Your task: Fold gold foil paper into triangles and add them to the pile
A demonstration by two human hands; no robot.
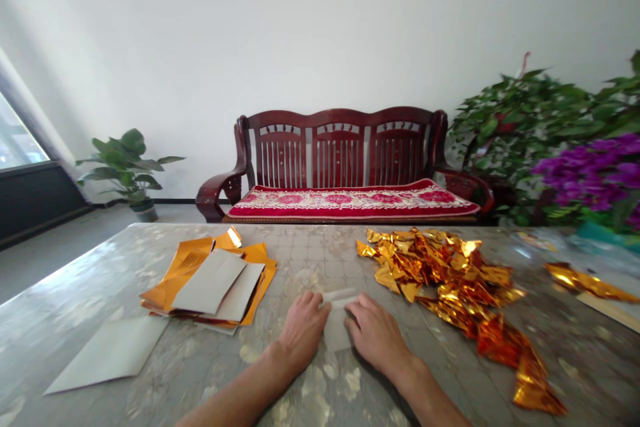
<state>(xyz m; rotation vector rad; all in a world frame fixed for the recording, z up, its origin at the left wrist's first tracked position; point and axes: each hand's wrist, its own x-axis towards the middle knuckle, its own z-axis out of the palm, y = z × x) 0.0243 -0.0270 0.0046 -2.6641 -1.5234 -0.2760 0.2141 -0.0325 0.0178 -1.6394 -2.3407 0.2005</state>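
Gripping a pale sheet [339,323] from both sides, the left hand [305,330] and right hand [377,335] are pressing it evenly, gold foil [445,280] lying just right.

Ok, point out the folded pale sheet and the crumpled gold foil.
Folded pale sheet [337,328]: head view, middle of the part showing between the hands.
Crumpled gold foil [445,273]: head view, middle of the heap.

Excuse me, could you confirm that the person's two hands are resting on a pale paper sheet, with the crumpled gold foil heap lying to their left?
Not quite: the head view shows the crumpled gold foil heap to the right of the left hand and right hand, not to their left. Both hands are on the pale paper sheet, as you said.
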